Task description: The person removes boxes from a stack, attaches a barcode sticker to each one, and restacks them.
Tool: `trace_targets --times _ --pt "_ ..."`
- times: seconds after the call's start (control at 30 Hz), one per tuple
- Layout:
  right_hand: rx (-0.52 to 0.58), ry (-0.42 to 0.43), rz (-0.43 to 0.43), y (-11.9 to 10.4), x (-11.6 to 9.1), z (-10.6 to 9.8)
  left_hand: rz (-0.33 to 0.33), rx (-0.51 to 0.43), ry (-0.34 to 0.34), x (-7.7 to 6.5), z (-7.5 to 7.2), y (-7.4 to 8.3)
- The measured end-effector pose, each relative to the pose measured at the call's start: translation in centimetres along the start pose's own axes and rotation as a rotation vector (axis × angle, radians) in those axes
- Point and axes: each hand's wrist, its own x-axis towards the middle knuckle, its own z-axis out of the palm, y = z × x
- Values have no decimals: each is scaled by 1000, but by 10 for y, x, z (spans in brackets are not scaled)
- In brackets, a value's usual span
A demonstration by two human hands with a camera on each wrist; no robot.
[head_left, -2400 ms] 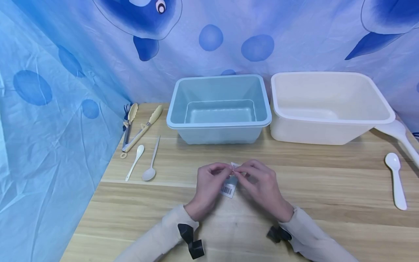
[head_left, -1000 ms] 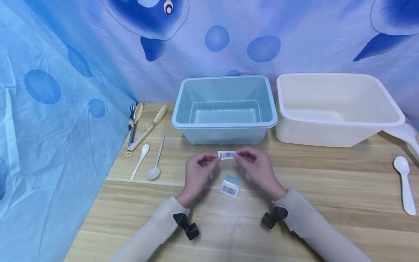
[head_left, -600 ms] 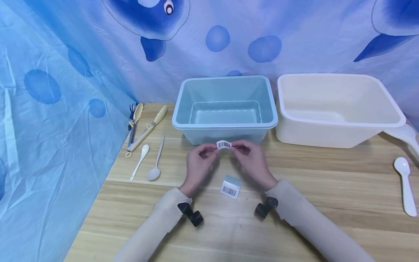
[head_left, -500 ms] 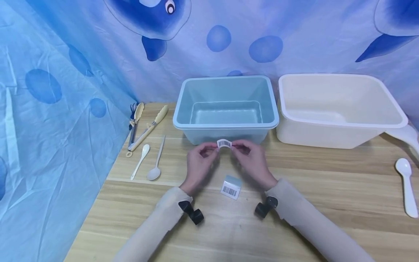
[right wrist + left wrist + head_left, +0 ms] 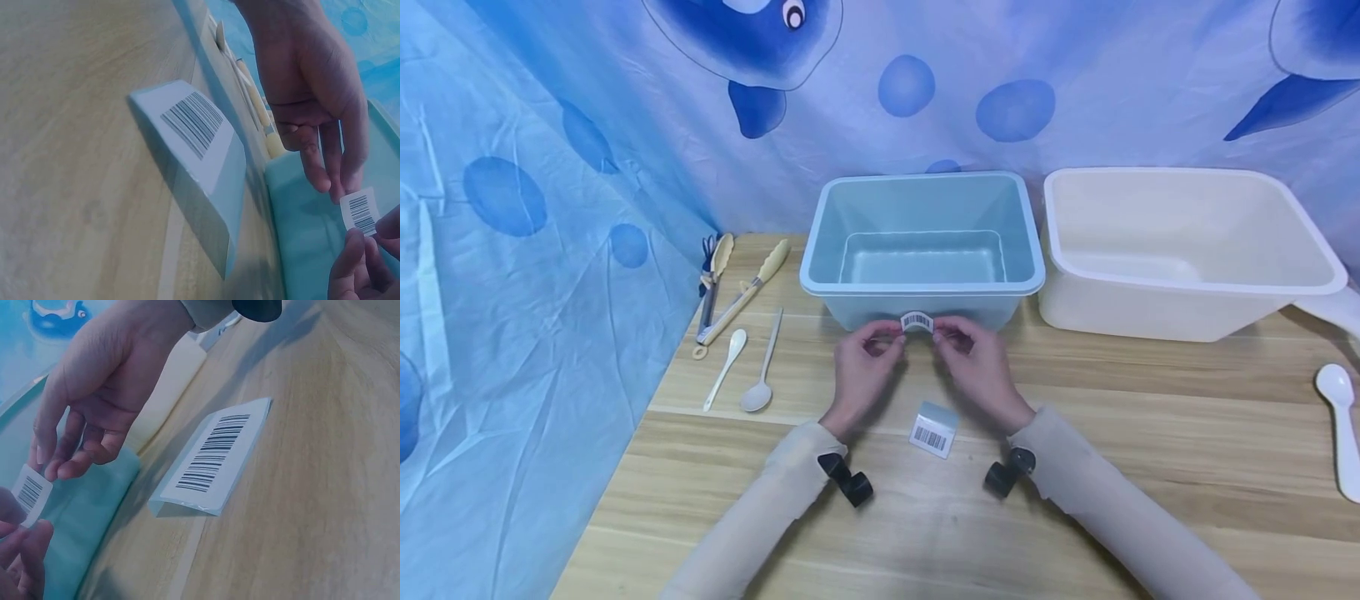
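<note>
A small white barcode sticker (image 5: 917, 322) is stretched between my two hands and bows upward in the middle. My left hand (image 5: 867, 371) pinches its left end, and my right hand (image 5: 979, 371) pinches the right end between thumb and finger. In the head view the sticker overlaps the front wall of the light blue bin (image 5: 917, 289), close to the fingertips. On the table behind my hands lies a bent backing sheet (image 5: 934, 429), which carries another barcode sticker (image 5: 215, 453). The right wrist view shows the held sticker (image 5: 360, 211) in front of the blue bin wall.
A white bin (image 5: 1195, 283) stands right of the blue one, with a large white handle (image 5: 1330, 308) behind it. At left lie tongs (image 5: 745, 292) and two spoons (image 5: 726, 367). Another white spoon (image 5: 1341, 429) lies at far right. A blue printed curtain (image 5: 895, 83) hangs behind.
The sticker has come off the backing sheet, which stays on the table. Both hands have carried it forward to the blue bin's front, and its flat strip has become an arch.
</note>
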Motion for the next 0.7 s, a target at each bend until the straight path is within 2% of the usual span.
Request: trace_targets --times 0.2,0.4,0.5,0.7 --pt "8 1 11 -2 1 0 6 -8 -14 0 3 4" --pt "5 15 7 -3 2 2 21 3 -46 -7 1 29" --pt "13 14 7 -2 2 2 15 9 -49 -9 0 33" --pt "27 8 12 -1 1 2 6 17 -29 -3 1 7"
